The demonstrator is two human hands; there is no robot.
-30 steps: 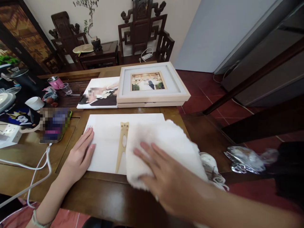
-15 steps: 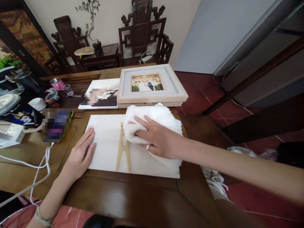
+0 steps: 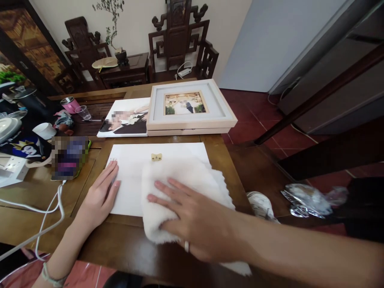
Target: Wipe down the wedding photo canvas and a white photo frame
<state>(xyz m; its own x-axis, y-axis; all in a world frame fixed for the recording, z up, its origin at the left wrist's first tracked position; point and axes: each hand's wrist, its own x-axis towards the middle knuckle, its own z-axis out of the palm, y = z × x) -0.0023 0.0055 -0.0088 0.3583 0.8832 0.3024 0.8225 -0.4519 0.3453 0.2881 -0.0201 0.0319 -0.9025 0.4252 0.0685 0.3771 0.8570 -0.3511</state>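
A white flat board [image 3: 129, 160] lies on the wooden table. My left hand [image 3: 103, 192] rests flat on its left edge with the fingers stretched out. My right hand [image 3: 192, 216], which wears a ring, presses and holds a fluffy white cloth [image 3: 162, 180] on the board, its thumb against a fold. The cloth hangs over the board's near edge onto the table. Above the cloth shows the top of a pale, wood-coloured stand leg [image 3: 156, 157]; its lower part is hidden under the cloth.
Behind the board lie a framed photo [image 3: 192, 84] on a stack and a photo print [image 3: 126, 124]. Leftward are a phone [image 3: 70, 158] on a white cable [image 3: 58, 200], a white cup [image 3: 44, 130] and a pink mug [image 3: 70, 105]. The table [image 3: 120, 236] ends at the right.
My right hand has drawn the cloth nearer to me and slightly left, covering most of the stand leg. My left hand stays in place.
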